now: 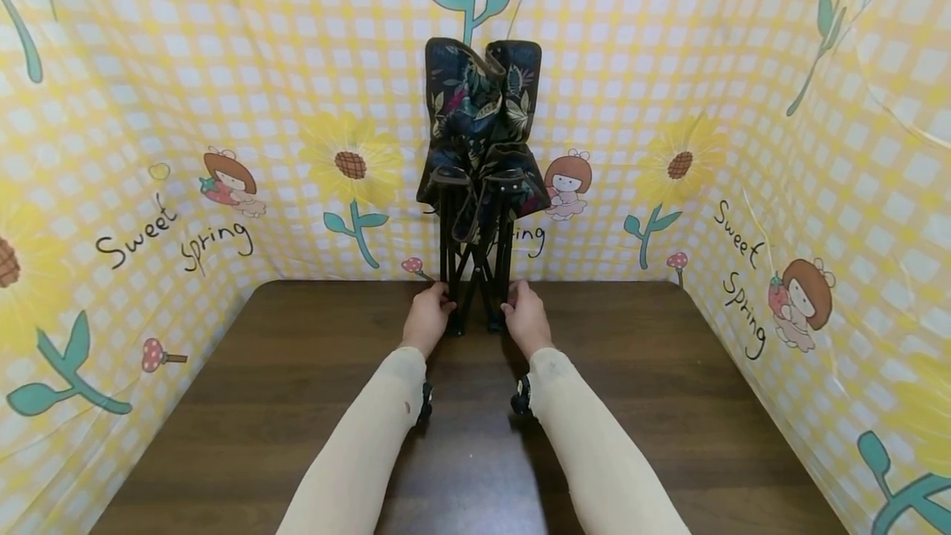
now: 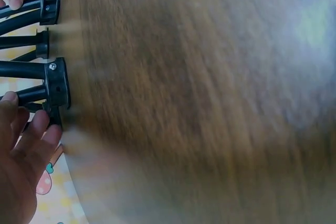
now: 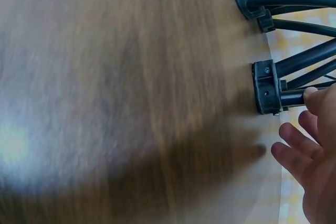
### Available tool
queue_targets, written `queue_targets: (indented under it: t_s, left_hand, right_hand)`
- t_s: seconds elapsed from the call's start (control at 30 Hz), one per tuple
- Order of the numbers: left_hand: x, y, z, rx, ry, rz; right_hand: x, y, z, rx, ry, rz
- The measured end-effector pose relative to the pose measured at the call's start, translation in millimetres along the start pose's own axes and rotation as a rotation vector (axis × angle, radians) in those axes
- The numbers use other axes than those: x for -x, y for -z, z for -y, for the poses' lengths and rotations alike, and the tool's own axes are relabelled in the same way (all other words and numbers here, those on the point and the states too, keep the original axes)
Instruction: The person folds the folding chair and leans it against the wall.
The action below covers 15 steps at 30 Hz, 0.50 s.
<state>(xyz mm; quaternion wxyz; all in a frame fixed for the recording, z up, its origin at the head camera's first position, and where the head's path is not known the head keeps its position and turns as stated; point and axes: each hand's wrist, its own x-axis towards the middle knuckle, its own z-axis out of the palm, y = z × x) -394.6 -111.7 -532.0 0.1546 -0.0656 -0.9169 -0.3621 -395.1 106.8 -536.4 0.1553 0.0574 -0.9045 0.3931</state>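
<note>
A folded camping chair (image 1: 475,114) stands upright at the far side of the table, its dark floral fabric bunched above crossed black legs. Low on its left leg, my left hand (image 1: 428,316) grips the tube. My right hand (image 1: 529,319) holds the right leg in the same way. The left wrist view shows the left thumb lying on a black tube above its plastic foot (image 2: 56,82), with the fingers around the far side. In the right wrist view, the right thumb presses a tube near another foot (image 3: 266,87), while the lower fingers stretch free of it.
The brown wooden table (image 1: 475,436) reaches back to a yellow checked cloth (image 1: 312,64) printed with sunflowers, which hangs behind the chair and along both sides. Dark wrist cameras (image 1: 522,396) are strapped at both sleeves.
</note>
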Motion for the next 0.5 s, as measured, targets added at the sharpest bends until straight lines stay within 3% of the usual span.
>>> queue_targets:
  t_s: [0.27,0.5]
  left_hand:
    - [6.6,3.1,1.0,-0.155,-0.01,0.017]
    - [13.3,13.7,-3.1,-0.211,-0.064,0.041]
  right_hand:
    - [5,6,-1,0.132,0.03,0.049]
    - [8,11,-8,0.201,0.053,0.064]
